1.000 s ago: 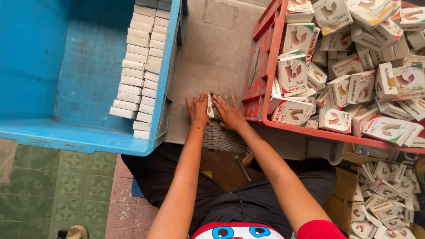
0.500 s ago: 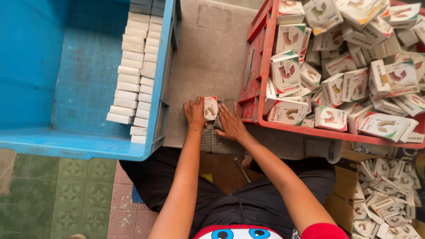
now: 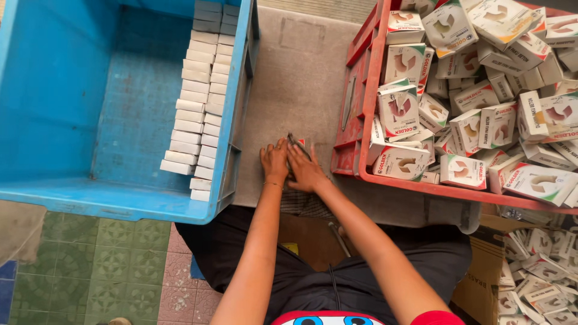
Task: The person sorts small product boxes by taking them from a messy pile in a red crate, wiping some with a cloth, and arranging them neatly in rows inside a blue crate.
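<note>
Head view, both hands [image 3: 291, 165] pinching small box [image 3: 296, 144], btwn blue crate [image 3: 72, 192] & red crate [image 3: 361, 114]

Hands [image 3: 289, 165] on board [image 3: 295, 78] between crates. Left crate [image 3: 60, 120]: boxes stacked in rows [image 3: 201, 102] along right wall. Right crate [image 3: 361, 120]: boxes heaped [image 3: 481, 90].

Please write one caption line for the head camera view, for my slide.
Both hands, left hand and right hand, press a small carton between a blue crate and a red crate.

Green patterned floor tiles [image 3: 108, 265] beneath grey worktop [image 3: 295, 78].
</note>
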